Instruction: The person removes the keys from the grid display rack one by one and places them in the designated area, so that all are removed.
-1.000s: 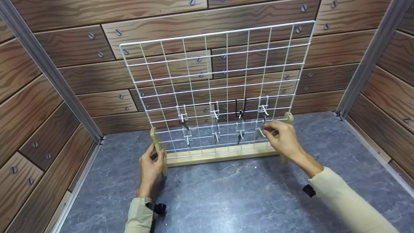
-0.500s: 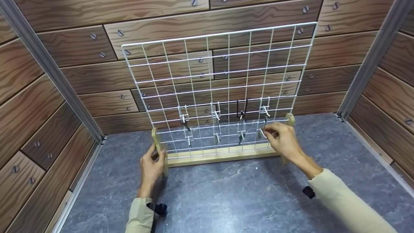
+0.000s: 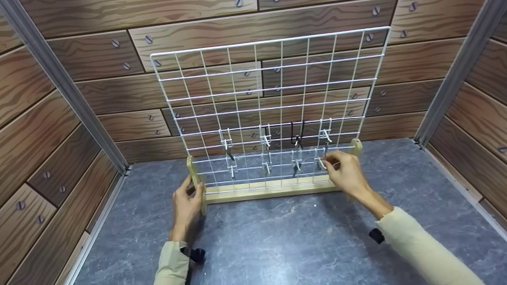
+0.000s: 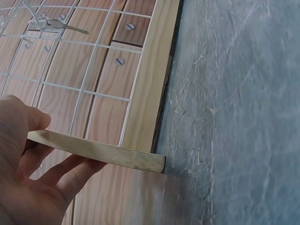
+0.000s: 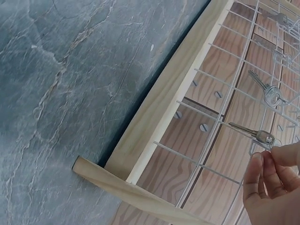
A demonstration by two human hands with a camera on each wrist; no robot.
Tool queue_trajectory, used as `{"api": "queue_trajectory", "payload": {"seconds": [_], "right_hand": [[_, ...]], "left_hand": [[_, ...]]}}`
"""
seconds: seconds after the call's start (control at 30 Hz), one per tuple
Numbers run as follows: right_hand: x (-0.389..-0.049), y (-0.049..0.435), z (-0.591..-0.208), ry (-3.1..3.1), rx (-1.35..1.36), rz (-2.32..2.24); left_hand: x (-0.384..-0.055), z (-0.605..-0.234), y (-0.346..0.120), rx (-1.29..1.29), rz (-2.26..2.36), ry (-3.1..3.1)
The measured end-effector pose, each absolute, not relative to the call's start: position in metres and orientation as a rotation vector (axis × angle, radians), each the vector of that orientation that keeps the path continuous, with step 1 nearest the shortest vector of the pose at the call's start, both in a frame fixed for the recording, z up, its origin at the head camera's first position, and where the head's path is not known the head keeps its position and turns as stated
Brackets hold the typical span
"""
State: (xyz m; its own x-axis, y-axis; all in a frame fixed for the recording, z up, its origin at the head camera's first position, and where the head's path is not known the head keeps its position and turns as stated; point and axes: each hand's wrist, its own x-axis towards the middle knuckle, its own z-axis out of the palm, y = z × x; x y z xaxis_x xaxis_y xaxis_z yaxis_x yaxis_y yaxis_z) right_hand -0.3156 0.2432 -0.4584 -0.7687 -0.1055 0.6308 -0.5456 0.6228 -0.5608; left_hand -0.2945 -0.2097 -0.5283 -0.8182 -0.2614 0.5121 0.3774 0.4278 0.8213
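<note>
A white wire grid rack stands upright in a wooden base. My left hand grips the left wooden side piece, thumb on one face and fingers on the other. At the lower right hook, my right hand pinches a key by its ring end. The key's blade points away from the fingertips in the right wrist view. Another key hangs one hook over. Several more hooks in two rows carry keys, among them a black hook in the upper row.
The base's wooden bar runs along the grid's bottom between the side pieces. Wood-patterned walls with metal corner posts enclose the grey marbled table at the back and sides.
The view has shifted slightly. Both hands keep their places, the left on the side piece and the right at the lower right hook.
</note>
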Motion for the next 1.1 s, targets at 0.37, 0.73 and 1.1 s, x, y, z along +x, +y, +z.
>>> {"api": "queue_trajectory", "payload": {"seconds": [0.37, 0.73, 1.1], "right_hand": [[-0.309, 0.248, -0.455, -2.325, 0.504, 1.098], [-0.301, 0.253, -0.450, -2.338, 0.498, 1.161], [-0.294, 0.258, -0.443, -2.395, 0.505, 1.165]], "left_hand": [[-0.294, -0.527, -0.209, -0.085, -1.438, -2.109], [-0.294, -0.527, -0.208, -0.122, -1.401, -2.085], [-0.295, -0.528, -0.208, -0.126, -1.408, -2.077]]}}
